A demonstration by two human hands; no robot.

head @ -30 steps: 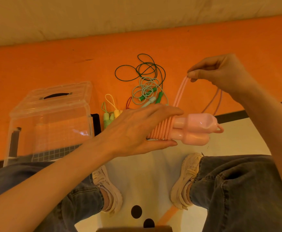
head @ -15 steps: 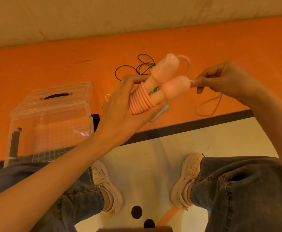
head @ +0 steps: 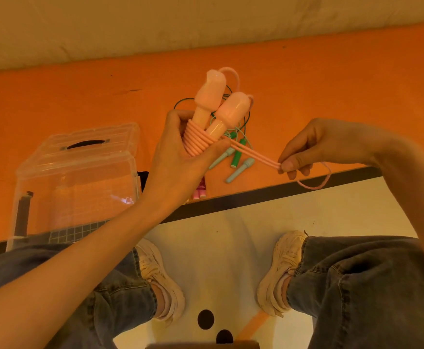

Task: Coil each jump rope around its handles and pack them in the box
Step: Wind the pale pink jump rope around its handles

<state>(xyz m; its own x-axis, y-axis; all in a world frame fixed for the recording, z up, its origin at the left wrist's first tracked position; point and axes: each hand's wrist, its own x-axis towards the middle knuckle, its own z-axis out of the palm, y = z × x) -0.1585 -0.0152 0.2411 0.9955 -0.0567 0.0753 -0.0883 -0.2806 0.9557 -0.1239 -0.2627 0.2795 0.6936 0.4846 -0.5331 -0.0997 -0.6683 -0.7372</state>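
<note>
My left hand (head: 180,162) grips the two pink jump rope handles (head: 216,107) upright, side by side, with several turns of pink rope (head: 197,139) coiled round their lower ends. A doubled strand of that rope (head: 256,156) runs taut to my right hand (head: 314,147), which pinches it; a short loop (head: 316,183) hangs below that hand. On the orange floor behind lie green and mint jump ropes (head: 236,157), loose and tangled. The clear plastic box (head: 77,177) with a lid and black handle stands at the left.
A small pink item (head: 200,191) lies on the floor under my left wrist. My knees in jeans and white sneakers (head: 279,270) fill the bottom of the view over a white mat (head: 221,248). A beige wall (head: 205,26) borders the orange floor.
My left hand has turned the handles from lying sideways to upright and raised them. My right hand has dropped lower right, pulling the doubled rope taut; the free loop is shorter.
</note>
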